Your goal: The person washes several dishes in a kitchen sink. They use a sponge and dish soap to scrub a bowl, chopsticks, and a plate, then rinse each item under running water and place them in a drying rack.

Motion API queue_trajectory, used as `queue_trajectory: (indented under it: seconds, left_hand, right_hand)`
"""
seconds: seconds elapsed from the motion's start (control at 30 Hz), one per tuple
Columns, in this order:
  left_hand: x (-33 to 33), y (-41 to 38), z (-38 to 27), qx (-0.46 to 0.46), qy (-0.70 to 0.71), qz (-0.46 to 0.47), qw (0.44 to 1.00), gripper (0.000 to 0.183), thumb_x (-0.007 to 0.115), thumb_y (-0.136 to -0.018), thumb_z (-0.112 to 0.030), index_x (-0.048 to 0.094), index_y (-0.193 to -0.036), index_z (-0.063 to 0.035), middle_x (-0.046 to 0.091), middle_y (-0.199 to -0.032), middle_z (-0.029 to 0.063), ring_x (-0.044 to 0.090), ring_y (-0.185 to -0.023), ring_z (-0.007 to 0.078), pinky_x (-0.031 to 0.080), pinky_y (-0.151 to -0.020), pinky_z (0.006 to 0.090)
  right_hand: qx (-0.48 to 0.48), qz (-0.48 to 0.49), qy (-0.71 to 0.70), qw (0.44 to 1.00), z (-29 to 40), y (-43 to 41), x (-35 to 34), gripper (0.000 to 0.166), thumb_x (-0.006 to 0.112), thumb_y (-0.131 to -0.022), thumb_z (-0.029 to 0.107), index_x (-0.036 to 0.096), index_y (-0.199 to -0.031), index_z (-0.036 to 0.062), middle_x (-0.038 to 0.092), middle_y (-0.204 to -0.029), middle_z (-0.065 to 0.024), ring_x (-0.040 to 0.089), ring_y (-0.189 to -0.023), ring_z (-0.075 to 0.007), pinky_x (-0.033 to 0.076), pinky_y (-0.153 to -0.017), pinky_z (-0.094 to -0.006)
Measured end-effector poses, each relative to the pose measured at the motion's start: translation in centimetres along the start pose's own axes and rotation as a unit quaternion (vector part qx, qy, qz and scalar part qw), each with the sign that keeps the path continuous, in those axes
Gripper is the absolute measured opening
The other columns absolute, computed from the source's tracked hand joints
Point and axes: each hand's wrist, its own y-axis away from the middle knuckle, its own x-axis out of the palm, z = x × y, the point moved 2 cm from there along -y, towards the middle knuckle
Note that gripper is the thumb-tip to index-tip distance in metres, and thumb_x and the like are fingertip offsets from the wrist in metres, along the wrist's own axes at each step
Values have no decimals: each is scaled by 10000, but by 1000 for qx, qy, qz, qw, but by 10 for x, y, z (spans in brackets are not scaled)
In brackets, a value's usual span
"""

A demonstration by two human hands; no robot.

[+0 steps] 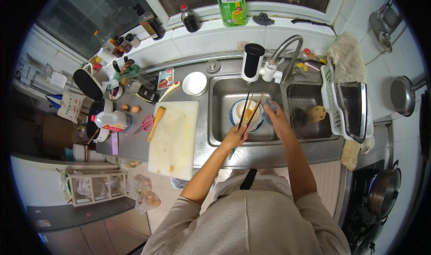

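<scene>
My left hand grips several chopsticks, some dark and some light wood, which fan out upward over the sink. My right hand holds a grey-blue scrubbing cloth or pad, just right of the chopstick tips and apart from them. Below both hands, stacked bowls, one with a blue patterned rim, sit in the larger stainless steel sink basin. A faucet with a white and black heater unit stands behind the basin. The bowls are partly hidden by the chopsticks and my left hand.
Left of the sink are a white cutting board, a wooden spatula, red-handled scissors and a white bowl. The smaller basin holds a tan scrubber. A dish rack stands on the right. Dish soap is on the sill.
</scene>
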Motion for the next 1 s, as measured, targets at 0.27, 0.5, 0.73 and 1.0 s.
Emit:
queue_trajectory:
  seconds: [0.27,0.5,0.73,1.0]
  left_hand:
    - [8,-3,-2,69,10,-1,998,286,407,-916,-325,458,-1081,-96,534,-701,4,377,-449,50,256,-371,177]
    - [9,-6,0,141,-40,-62,987,305,428,-913,-300,529,-1117,-98,518,-712,-23,393,-473,46,294,-412,183]
    - [12,1,-3,128,-9,-41,991,332,423,-912,-315,528,-1142,-99,493,-707,-34,377,-475,40,283,-409,178]
    - [18,2,-4,93,71,6,993,315,424,-910,-328,529,-1079,-83,492,-733,-21,369,-484,34,273,-410,164]
  right_hand:
    - [-30,-40,24,998,12,19,29,408,685,-730,216,512,-1025,-7,585,-880,-57,555,-745,-110,443,-633,-237]
    - [106,-32,-244,963,-4,20,39,328,688,-721,143,531,-985,28,597,-840,-52,584,-746,-147,469,-652,-261]
    - [134,102,-298,939,2,21,44,241,641,-758,222,610,-923,49,584,-781,-28,524,-644,-116,411,-491,-272]
    - [193,92,-376,901,3,20,44,225,617,-775,240,591,-892,49,522,-614,-28,437,-427,-107,346,-325,-273]
